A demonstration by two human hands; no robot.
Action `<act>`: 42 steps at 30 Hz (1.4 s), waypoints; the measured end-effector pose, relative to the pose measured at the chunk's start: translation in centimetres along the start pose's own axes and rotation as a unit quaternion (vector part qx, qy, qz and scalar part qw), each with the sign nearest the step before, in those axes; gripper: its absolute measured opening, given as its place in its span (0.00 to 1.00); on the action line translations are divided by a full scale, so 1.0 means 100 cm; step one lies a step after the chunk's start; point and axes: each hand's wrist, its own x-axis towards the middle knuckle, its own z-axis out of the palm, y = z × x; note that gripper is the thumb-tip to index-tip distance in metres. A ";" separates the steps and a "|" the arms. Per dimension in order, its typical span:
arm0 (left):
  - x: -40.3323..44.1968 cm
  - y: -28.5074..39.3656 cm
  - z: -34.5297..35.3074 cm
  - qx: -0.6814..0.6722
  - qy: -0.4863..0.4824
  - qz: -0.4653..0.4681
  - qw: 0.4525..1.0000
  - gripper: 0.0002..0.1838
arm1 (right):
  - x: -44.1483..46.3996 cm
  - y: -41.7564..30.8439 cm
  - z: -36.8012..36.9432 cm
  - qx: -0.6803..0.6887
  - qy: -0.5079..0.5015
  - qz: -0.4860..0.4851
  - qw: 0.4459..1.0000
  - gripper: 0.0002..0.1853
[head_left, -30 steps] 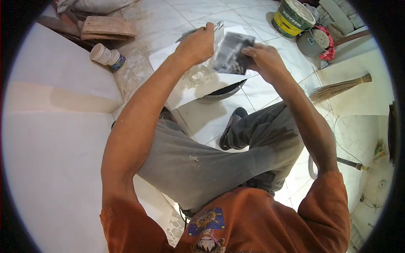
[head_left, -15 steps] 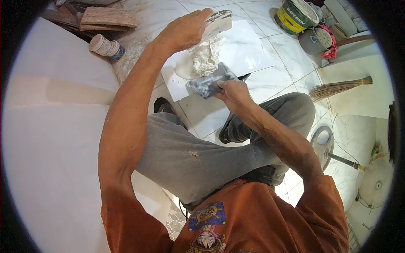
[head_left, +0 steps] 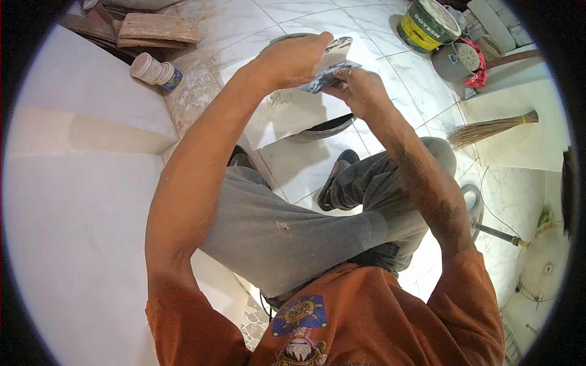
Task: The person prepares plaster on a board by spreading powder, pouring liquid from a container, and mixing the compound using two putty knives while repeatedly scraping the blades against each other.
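Note:
My left hand is closed round a metal trowel whose pale blade has dark smears along its edge. A dark flat scraper, smeared with white, is in the grip of my right hand. The two blades meet or overlap; whether they touch is hard to tell. Beneath both hands lies a white board with traces of white paste on it. The board rests over a dark round-rimmed container. Most of the board's top is hidden by my left hand and the tools.
Wooden boards and stacked small tubs are at the upper left. At the upper right stand a green and yellow bucket and a grey pail. A stick broom lies at the right.
Since half a second ago, the right hand has risen with the scraper to the trowel. The left hand has come down slightly. The white heap seen on the board then is not visible now.

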 end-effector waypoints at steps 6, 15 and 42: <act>0.008 -0.004 0.007 0.050 -0.018 -0.048 0.997 0.20 | -0.026 -0.032 -0.003 -0.032 -0.012 -0.042 0.999 0.13; 0.003 -0.025 0.007 0.047 0.025 -0.030 0.998 0.20 | -0.086 0.046 -0.015 -0.061 0.072 0.155 0.983 0.11; -0.020 -0.037 -0.036 -0.034 0.037 0.004 0.999 0.17 | -0.039 0.055 0.051 0.154 0.079 0.037 0.984 0.17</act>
